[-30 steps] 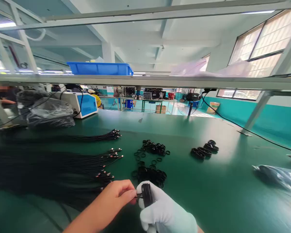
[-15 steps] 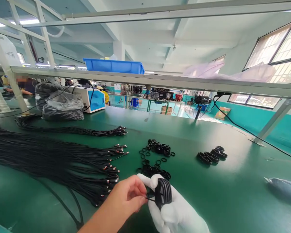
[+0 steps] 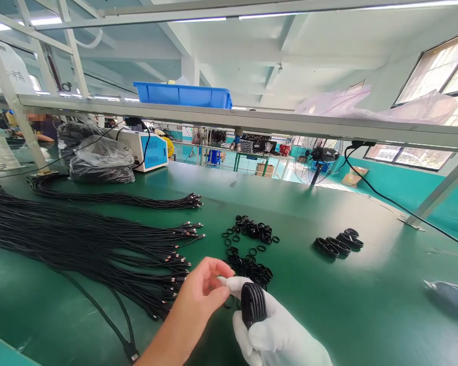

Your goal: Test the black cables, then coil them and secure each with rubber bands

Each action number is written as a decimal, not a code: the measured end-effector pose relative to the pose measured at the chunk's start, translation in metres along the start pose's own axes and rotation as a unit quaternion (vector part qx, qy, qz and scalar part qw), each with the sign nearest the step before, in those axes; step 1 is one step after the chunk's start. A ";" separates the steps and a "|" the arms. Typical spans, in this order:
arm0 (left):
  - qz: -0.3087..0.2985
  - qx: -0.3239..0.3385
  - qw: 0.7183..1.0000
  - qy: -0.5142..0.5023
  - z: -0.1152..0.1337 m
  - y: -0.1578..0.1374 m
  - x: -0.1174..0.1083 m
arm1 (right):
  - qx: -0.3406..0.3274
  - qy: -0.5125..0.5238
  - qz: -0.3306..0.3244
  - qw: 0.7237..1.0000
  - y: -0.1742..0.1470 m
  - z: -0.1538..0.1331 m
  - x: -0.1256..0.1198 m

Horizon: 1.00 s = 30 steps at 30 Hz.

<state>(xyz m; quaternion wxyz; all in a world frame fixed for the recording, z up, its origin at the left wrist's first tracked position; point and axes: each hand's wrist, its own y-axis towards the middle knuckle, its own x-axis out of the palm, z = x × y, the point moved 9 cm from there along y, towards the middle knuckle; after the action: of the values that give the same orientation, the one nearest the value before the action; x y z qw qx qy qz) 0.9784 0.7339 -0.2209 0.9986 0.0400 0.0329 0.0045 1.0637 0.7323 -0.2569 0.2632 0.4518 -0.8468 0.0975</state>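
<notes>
My right hand (image 3: pixel 278 330), in a white glove, grips a coiled black cable (image 3: pixel 253 305) whose loops stand upright between thumb and fingers. Bare, my left hand (image 3: pixel 204 292) is beside it, thumb and index finger apart around the gloved index fingertip; I see nothing held between them. Just beyond the hands lies a pile of small black rings (image 3: pixel 252 267), with a second heap of rings (image 3: pixel 254 229) farther back. To the left spreads a wide bundle of straight black cables (image 3: pixel 99 244), their metal plug ends pointing toward my hands.
Several coiled cables (image 3: pixel 338 245) lie on the green table (image 3: pixel 290 203) at right, with a plastic-wrapped item (image 3: pixel 448 295) near the edge. Plastic-bagged goods (image 3: pixel 101 160) and a blue-white machine (image 3: pixel 148 151) stand back left. A shelf (image 3: pixel 267 118) with a blue tray (image 3: pixel 183 95) crosses above.
My left fingers have come off the cable at the coil's left side and moved up to the gloved index fingertip. The coil stays in my right hand, turned slightly. The camera view has shifted a little.
</notes>
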 end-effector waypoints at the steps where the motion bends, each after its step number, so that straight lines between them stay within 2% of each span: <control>1: 0.003 0.026 0.998 0.063 0.009 -0.001 -0.002 | 0.013 0.008 -0.004 1.000 0.000 0.003 0.001; 3: -0.033 0.057 0.985 0.160 0.020 -0.001 0.003 | 0.032 0.035 -0.013 0.999 -0.001 0.010 0.005; 5: -0.078 0.055 0.976 0.196 0.022 0.003 0.010 | 0.031 0.073 -0.002 0.997 -0.001 0.012 0.006; 8: -0.098 0.015 0.983 0.153 0.015 0.016 0.007 | 0.020 0.118 0.040 0.992 0.004 0.011 0.003; 12: -0.130 -0.061 0.989 0.028 0.000 0.025 0.004 | 0.003 0.106 0.088 0.991 0.012 0.009 -0.004; 15: -0.109 -0.093 0.989 -0.022 -0.010 0.030 0.005 | -0.016 0.038 0.094 0.995 0.015 0.005 -0.006; 19: -0.047 -0.085 0.995 -0.004 -0.016 0.035 0.002 | -0.070 -0.077 0.118 0.988 0.012 -0.010 -0.007; 22: -0.010 -0.069 0.997 0.014 -0.014 0.030 -0.004 | -0.067 -0.046 0.115 0.990 0.010 -0.013 -0.006; 24: -0.015 -0.077 0.997 0.021 -0.015 0.023 -0.004 | -0.051 -0.019 0.091 0.994 0.010 -0.012 -0.002; 26: -0.049 -0.094 0.994 0.012 -0.019 0.015 0.002 | -0.033 -0.023 0.084 0.996 0.011 -0.009 -0.001; 30: -0.061 -0.091 0.994 -0.017 -0.022 0.008 0.009 | -0.004 -0.061 0.126 0.990 0.012 -0.002 -0.008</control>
<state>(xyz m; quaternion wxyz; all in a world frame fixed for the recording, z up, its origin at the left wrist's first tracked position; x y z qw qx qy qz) 0.9860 0.7437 -0.2430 0.9970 -0.0529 0.0173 -0.0542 1.0585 0.7457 -0.2591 0.1987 0.3457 -0.9117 0.0989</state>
